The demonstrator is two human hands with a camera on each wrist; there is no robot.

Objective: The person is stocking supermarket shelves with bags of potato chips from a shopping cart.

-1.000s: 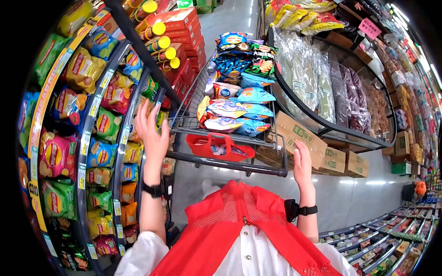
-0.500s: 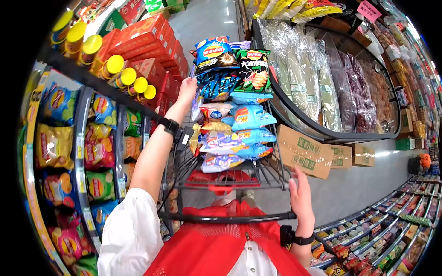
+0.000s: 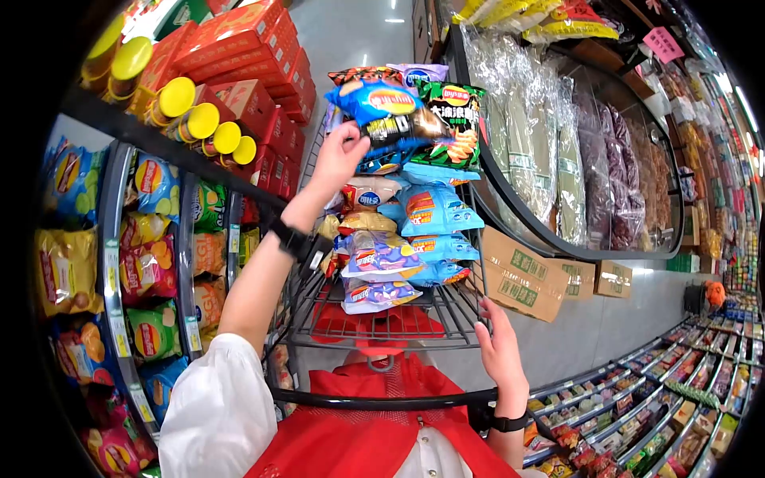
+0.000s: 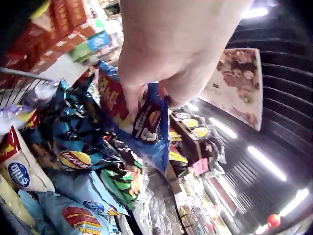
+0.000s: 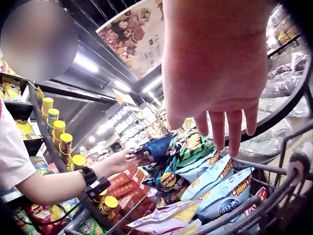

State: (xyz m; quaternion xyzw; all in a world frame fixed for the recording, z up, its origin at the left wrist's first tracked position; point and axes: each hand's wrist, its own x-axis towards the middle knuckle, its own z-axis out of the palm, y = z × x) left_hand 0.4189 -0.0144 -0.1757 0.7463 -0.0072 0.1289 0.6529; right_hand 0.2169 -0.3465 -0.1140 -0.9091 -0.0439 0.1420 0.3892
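My left hand (image 3: pixel 336 163) pinches the edge of a blue bag of chips (image 3: pixel 378 99) and holds it tilted over the far part of the shopping cart (image 3: pixel 422 325). In the left wrist view, thumb and fingers grip the same bag (image 4: pixel 149 122). Beside it stands a black-and-green bag of chips (image 3: pixel 453 119). Nearer in the cart lie light blue snack bags (image 3: pixel 434 211) and purple-and-white snack bags (image 3: pixel 374 259). My right hand (image 3: pixel 504 354) is at the cart's right side, near the end of the handle (image 3: pixel 374 401), its fingers extended with nothing in them.
Shelves of chip bags (image 3: pixel 151 327) run along the left, with yellow-lidded cans (image 3: pixel 177 97) above. Stacked red boxes (image 3: pixel 239 48) stand beyond them. On the right are a black-rimmed display bin (image 3: pixel 550 219) and cardboard cartons (image 3: pixel 522 275) on the floor.
My left hand has moved from beside the shelf to the far end of the cart and taken hold of the blue chip bag, which is now lifted and tilted. The cart sits closer to my body.
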